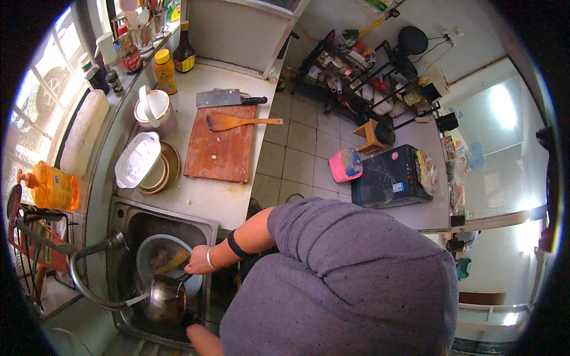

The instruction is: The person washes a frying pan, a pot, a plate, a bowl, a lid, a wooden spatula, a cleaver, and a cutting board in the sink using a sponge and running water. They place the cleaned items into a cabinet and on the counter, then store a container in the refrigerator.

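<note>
In a steel sink (211, 222) a dark metal pot (165, 300) is tilted below the curved faucet (95, 300). A pale streak runs from the faucet's end to the pot, perhaps water. My right hand (199, 260), with a bracelet at the wrist, is closed at a black handle (185, 277) of the pot. Beneath that hand stands a pale blue-grey basin (144, 247), holding something brownish that I cannot make out. My left hand (192, 331) is at the pot's lower side by a second dark part; its fingers are mostly hidden.
On the counter lie a wooden cutting board (218, 151), a wooden spatula (236, 121) and a cleaver (220, 98). A white dish (139, 160) and a lidded bucket (152, 109) stand beside them. An orange soap bottle (53, 187) is on the ledge. Shelving (356, 75) stands across the tiled floor.
</note>
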A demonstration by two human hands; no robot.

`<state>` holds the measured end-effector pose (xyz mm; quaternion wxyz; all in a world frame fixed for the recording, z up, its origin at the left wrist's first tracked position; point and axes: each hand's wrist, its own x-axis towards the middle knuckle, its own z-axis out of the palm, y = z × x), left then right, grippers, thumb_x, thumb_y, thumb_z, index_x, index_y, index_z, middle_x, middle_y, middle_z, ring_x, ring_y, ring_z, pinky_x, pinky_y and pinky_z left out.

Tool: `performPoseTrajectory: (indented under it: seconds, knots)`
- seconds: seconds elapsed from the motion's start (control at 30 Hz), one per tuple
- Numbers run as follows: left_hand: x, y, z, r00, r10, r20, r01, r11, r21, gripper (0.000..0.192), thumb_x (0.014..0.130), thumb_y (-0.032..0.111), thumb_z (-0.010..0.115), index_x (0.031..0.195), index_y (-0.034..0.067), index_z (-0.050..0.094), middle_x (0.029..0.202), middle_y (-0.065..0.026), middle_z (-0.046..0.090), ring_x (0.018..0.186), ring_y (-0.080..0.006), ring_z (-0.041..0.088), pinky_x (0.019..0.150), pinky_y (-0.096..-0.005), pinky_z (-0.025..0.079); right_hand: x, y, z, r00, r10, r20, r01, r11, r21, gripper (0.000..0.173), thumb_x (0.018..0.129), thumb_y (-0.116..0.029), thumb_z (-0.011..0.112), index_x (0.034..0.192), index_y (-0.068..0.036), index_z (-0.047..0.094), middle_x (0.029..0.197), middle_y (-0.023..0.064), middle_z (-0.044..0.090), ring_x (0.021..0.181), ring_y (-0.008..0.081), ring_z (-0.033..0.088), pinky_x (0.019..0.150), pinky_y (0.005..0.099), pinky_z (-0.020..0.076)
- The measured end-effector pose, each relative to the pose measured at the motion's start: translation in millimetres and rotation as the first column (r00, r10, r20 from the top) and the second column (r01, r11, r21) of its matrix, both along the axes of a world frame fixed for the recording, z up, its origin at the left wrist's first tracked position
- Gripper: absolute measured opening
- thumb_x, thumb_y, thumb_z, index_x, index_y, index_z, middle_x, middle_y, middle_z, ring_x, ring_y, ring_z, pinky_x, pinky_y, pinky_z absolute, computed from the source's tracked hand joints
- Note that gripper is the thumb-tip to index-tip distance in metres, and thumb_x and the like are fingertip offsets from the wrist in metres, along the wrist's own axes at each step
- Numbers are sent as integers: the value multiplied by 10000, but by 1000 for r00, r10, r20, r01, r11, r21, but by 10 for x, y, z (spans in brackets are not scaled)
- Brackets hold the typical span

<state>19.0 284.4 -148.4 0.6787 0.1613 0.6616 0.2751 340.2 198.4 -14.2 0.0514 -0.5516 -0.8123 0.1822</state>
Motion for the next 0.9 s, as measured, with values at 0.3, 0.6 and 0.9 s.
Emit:
performPoseTrajectory:
  seconds: [0.3,0.6,0.9]
  knots:
    - [-291,17,-84,999,21,35,-20,999,-30,458,915,293,543,1298,50,481,1284,-164,518,1133,-327,515,954,-459,412,-47,188,24,995,-68,-79,44,961,-273,158,809,-232,570,874,-94,610,788,113,673,767,309,665,598,465,509]
    - [-222,162,472,970,-221,-104,234,962,138,270,818,244,621,1035,85,599,1009,-75,610,910,-243,582,785,-415,491,65,429,-251,898,-228,-376,-91,739,-668,327,730,-292,671,836,17,660,656,145,653,576,280,624,573,430,508]
    - [-60,444,819,983,-13,-182,85,915,395,516,770,-9,503,1285,14,529,1153,-57,604,989,-192,572,855,-286,446,38,253,-182,464,-825,-322,-439,102,-893,132,869,-127,535,991,-81,555,481,-23,374,345,84,334,351,267,272]
